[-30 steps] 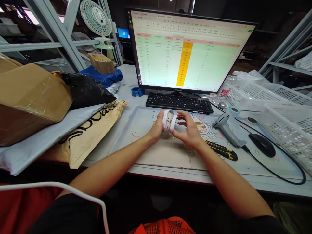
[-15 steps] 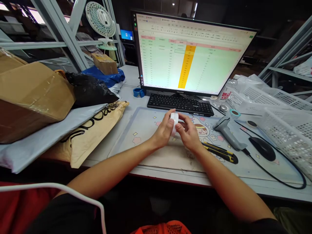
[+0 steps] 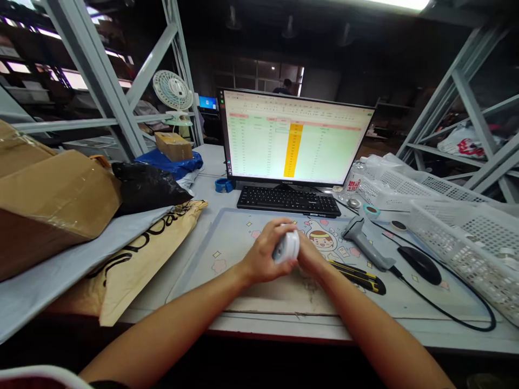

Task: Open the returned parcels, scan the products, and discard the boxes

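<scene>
A small, white, rounded object [image 3: 288, 246] with a greyish inner face is held up above the desk mat; its exact kind does not show. My left hand [image 3: 265, 254] is closed round it, fingers over the top and thumb underneath. Close against its far right side is my right hand [image 3: 308, 253], whose fingers are hidden behind the object and the left hand. Under both hands lies the mat [image 3: 239, 243] with cartoon prints. Just right of my right forearm rest yellow-and-black utility knives [image 3: 359, 276] and a grey barcode scanner [image 3: 368, 246].
Behind the hands stand a black keyboard [image 3: 287, 201] and a monitor [image 3: 324, 143] showing a spreadsheet. On the left are parcels [image 3: 150, 243] and a cardboard box [image 3: 60, 194]. White plastic baskets [image 3: 438, 224], a black mouse [image 3: 419, 265] and its looping cable are at the right.
My view has tilted upward. The white object has turned in my hands, and my left hand now wraps it while my right hand has moved behind it.
</scene>
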Motion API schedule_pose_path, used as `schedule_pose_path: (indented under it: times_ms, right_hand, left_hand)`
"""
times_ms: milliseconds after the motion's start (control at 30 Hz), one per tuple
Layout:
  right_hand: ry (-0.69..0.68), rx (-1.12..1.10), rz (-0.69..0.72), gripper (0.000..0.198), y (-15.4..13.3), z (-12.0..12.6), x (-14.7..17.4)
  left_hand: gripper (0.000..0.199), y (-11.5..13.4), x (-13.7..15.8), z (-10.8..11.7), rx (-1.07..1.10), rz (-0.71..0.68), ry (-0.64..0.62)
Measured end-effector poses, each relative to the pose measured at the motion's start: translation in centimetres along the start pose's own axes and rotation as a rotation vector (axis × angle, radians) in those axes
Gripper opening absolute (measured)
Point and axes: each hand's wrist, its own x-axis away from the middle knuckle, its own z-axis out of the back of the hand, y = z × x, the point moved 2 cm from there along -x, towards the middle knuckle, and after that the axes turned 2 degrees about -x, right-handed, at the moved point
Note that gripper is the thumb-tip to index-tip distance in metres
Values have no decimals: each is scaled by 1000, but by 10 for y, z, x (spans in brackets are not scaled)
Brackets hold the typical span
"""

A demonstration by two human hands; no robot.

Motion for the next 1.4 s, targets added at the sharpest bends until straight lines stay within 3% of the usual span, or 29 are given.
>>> schedule_pose_path:
  times_ms: [100,167,233,300,400,467,600,667,800,933,1033,1100,1167,1267,1333,1400]
  right_hand:
    - [-51,-37,17,75,-25,-5,0]
    - [-80,-32,17,94,-29,-10,2]
    - [-22,-20,19,94,-24,-13,4]
    - [65,-27,-5,79,-15,-14,5]
    - [30,-9,-232,93,-6,-15,7]
    - [7,47,-293,102,-8,-14,8]
    - [74,67,52,86,-24,-11,7]
    - [82,12,95,85,-24,-11,6]
    - [269,-95,63,72,-14,-13,4]
    - [207,-193,-132,72,-9,-10,-3]
    - [177,192,-135,68,-31,14,-6]
    - [281,625,-41,61,-57,44,2]
    - [477,1035,-7,59,-83,79,21]
    - [685,1492,-261,60,-105,130,60]
    - [697,1642,-492,65,-106,154,84]
    - [640,1704,-636,66,-100,166,100]
  left_hand:
    - [59,-11,3,4,114,255,101]
    - [60,-14,5,5,154,304,90]
    - [62,-14,5,6,132,232,62]
    - [65,-11,5,6,73,96,-18]
    - [72,-6,4,4,20,-71,-152]
    - [69,-5,3,4,21,-74,-115]
    - [67,-10,3,3,13,56,39]
    - [72,-11,4,1,-4,72,34]
    - [85,-8,5,-1,-69,4,-89]
    - [103,-11,6,-1,-87,-39,-202]
    - [105,-22,8,0,-97,107,-214]
    - [113,-28,9,-1,-121,228,-238]
    - [118,-31,11,-2,-122,309,-285]
    - [107,-32,12,-6,-108,337,-349]
    - [90,-31,11,-8,-106,320,-375]
    - [70,-30,9,-9,-104,265,-393]
